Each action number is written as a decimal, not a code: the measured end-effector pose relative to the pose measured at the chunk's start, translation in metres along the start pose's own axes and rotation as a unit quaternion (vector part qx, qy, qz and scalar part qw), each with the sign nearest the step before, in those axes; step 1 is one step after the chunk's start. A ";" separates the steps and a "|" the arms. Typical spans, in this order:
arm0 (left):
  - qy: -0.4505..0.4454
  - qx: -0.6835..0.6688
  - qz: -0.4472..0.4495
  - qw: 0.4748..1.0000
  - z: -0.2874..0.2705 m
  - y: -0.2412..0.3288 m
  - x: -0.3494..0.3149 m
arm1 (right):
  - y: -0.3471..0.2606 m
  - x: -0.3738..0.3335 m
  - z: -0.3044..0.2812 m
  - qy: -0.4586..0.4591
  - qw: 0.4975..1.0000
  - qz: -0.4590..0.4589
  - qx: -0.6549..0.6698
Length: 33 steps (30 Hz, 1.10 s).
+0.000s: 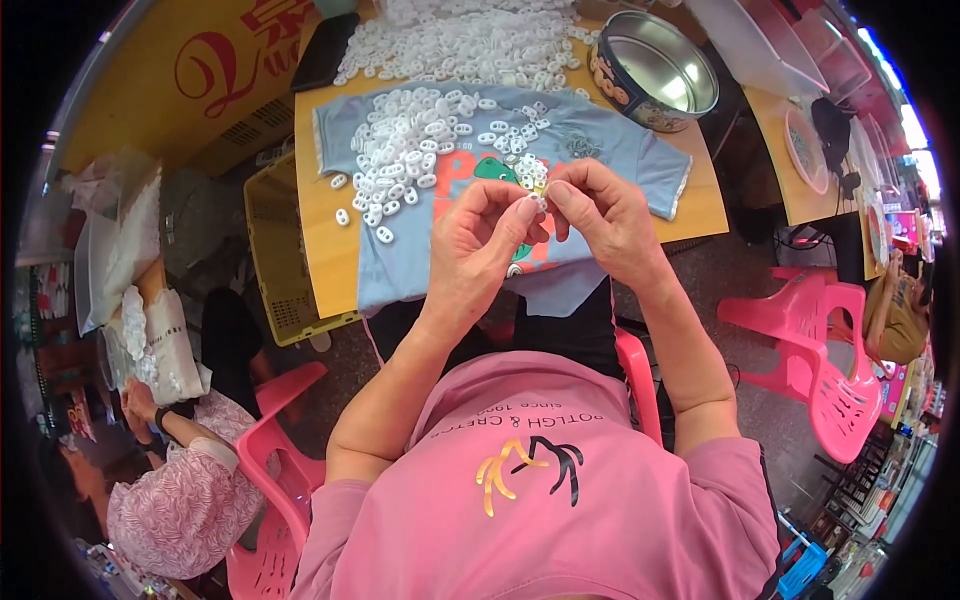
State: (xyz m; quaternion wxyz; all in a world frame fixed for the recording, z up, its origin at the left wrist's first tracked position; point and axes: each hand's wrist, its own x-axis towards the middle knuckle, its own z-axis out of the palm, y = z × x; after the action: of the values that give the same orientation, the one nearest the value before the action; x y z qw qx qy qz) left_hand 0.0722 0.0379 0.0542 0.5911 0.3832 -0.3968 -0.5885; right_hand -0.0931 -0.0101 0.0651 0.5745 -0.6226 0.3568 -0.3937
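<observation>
My left hand [472, 240] and my right hand [608, 222] meet over the near part of the table, thumbs and fingertips pinched. Between them is a small white piece [540, 202], partly covered by the fingertips; its exact kind is too small to tell. Just beyond the fingers lies a little cluster of white pieces [531, 172]. A grey-blue T-shirt [630, 150] with a coloured print is spread under everything. On its left part rests a heap of white oval plastic pieces with two holes [395, 150]. Small dark metal bits [582, 146] lie to the right.
A larger mound of white ovals [460, 45] covers the far table. At the far right stands a round open tin [655, 75]. A yellow crate [285, 260] is left of the table [700, 212]. Pink chairs [810, 350] and seated people [185, 500] are on both sides.
</observation>
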 end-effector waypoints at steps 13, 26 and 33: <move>0.020 0.020 0.006 1.000 -0.003 0.000 -0.001 | -0.001 -0.001 0.006 0.017 0.998 -0.020 -0.057; 0.027 0.030 0.020 0.999 -0.004 0.000 -0.002 | -0.004 0.000 0.008 0.026 0.997 -0.029 -0.073; 0.031 0.028 0.018 0.999 -0.003 0.001 -0.002 | -0.004 0.000 0.010 0.025 0.995 -0.037 -0.088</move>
State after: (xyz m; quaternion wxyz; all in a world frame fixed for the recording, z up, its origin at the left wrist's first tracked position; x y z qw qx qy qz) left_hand 0.0753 0.0399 0.0540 0.6026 0.4102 -0.4011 -0.5547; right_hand -0.0837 -0.0053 0.0686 0.4936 -0.6735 0.3810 -0.3970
